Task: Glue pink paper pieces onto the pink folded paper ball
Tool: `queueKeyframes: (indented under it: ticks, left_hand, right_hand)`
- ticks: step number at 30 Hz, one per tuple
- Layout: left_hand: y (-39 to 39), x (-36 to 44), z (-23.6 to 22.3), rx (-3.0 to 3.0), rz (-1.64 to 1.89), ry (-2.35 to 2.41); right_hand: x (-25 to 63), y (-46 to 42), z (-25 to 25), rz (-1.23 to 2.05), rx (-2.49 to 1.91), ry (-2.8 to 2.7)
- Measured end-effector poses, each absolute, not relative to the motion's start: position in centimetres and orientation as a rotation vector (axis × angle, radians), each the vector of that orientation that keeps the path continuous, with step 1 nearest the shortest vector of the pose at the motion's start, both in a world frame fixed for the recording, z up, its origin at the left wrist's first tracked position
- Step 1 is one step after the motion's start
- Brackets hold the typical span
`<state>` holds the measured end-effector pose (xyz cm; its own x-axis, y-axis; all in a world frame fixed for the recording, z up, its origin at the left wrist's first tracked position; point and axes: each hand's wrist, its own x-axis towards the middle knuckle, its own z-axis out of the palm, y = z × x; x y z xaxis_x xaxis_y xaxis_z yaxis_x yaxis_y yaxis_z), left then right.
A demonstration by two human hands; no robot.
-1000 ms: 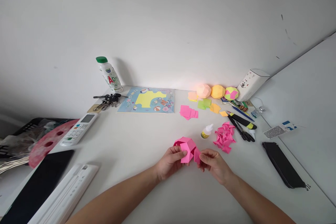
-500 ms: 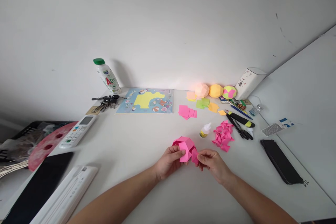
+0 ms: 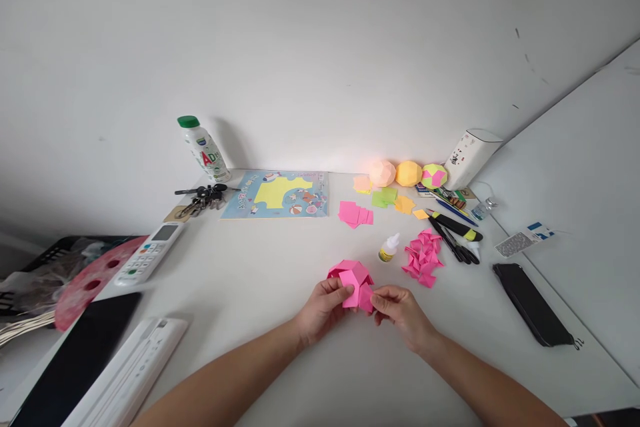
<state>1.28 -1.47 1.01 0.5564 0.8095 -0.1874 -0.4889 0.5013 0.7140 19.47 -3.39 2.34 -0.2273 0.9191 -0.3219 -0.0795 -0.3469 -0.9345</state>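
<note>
Pink paper model (image 3: pixel 356 276), nr sm. bottle (image 3: pixel 387 250): L hand (image 3: pixel 324 308) fingers gripping it, R hand (image 3: pixel 406 315) fingers pinching pink flap (image 3: pixel 366 298); underside hidden.

Pink form (image 3: pixel 357 272), lower centre of frame: matt paper, crisply creased. Folded pink pieces (image 3: pixel 424 257), right of centre: similar matt paper. Remote (image 3: pixel 150 255), left: smooth white plastic. Pouch (image 3: pixel 533 307), lower right: matt, cloth-like. Tabletop (image 3: pixel 250 263): smooth.

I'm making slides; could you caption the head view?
Left hand and right hand hold a pink paper shape near a small bottle.
</note>
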Motion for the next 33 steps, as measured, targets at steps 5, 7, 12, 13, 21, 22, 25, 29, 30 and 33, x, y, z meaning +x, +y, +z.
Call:
queueKeyframes:
  ticks: [5,7,12,13,21,22,25,29,30,33]
  left_hand:
    - [-1.60,1.42,1.34,0.669,0.843,0.562]
    - [-1.63,1.41,1.22,0.664,0.849,0.574]
    - [-1.69,1.41,0.81,0.685,0.855,0.606]
    - [-1.71,1.44,0.80,0.689,0.858,0.611]
    - [-1.81,1.57,1.18,0.701,0.867,0.596]
    - [-1.82,1.56,1.22,0.699,0.865,0.599]
    - [-1.84,1.51,1.19,0.695,0.864,0.637]
    - [-1.82,1.50,0.96,0.700,0.868,0.664]
    - [-1.83,1.51,0.91,0.702,0.867,0.660]
    - [-1.86,1.51,0.87,0.706,0.865,0.659]
  right_hand:
    - [19.43,-3.45,2.50,1.679,-1.261,-1.088]
    - [19.41,-3.52,2.56,1.676,-1.267,-1.084]
    - [19.29,-3.58,2.61,1.668,-1.285,-1.070]
    - [19.28,-3.58,2.60,1.667,-1.286,-1.066]
    - [19.26,-3.58,2.58,1.653,-1.293,-1.046]
    - [19.26,-3.58,2.60,1.654,-1.294,-1.044]
    - [19.31,-3.58,2.61,1.663,-1.299,-1.034]
    - [19.38,-3.59,2.44,1.673,-1.291,-1.018]
    - [19.38,-3.59,2.40,1.671,-1.291,-1.014]
    - [19.36,-3.62,2.30,1.663,-1.303,-1.002]
